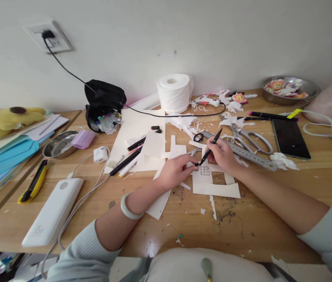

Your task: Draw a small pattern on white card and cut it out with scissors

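Observation:
My right hand (219,152) grips a black pen (215,141), tilted with its tip down toward my left fingertips. Thumb and forefinger of my left hand (177,170) are pinched together at a small dark piece, too small to name, right by the pen tip. Under the fingertips lies a cut white paper (202,187) bearing a small black line drawing (205,170). Beneath and beside my left hand are more white paper strips (157,207). A steel ruler (251,154) and scissors (255,141) lie just beyond my right hand.
Several markers (126,161) lie on paper at left. Behind stand a black pen case (104,96), a white tissue roll (174,92) and a glue gun (208,102). At right are a phone (291,137) and metal bowl (289,100); at left, a power bank (53,211) and yellow cutter (34,182).

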`<state>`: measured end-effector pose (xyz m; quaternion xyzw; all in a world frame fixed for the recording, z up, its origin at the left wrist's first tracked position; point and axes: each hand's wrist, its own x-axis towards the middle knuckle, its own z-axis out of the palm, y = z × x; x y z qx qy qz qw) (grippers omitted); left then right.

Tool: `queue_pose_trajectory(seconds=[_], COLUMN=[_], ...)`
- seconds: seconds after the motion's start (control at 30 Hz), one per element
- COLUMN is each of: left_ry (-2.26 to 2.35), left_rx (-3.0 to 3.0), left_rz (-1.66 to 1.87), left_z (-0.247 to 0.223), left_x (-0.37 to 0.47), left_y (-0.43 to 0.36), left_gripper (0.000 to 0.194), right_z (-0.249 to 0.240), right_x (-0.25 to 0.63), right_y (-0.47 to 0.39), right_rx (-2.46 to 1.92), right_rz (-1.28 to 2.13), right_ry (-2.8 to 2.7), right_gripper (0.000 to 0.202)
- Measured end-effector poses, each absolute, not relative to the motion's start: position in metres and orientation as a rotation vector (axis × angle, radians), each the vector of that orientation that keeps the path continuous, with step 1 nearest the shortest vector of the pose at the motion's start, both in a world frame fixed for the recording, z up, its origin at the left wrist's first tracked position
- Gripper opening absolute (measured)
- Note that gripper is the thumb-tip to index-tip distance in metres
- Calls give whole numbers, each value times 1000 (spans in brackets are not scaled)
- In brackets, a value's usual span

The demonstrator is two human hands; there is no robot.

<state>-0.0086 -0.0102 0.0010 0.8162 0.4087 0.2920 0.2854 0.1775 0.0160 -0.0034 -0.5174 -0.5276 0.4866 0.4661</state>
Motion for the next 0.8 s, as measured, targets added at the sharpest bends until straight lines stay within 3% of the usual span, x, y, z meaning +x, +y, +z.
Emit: queue_pose_trajectory(seconds=[0.47,0.8], left_ry=[1144,1101], left_rx=[2166,2151], left_rz=[756,758], left_z=[0,2], left_x=[-6,-5], left_y=[-10,-10], left_gripper=[16,14], right_z=[-11,-7], right_x=[184,187], right_y=[10,2], right_rx=[-1097,-948], right_rz=[946,529], right_ry=[-1671,-1999], right_gripper=[15,6])
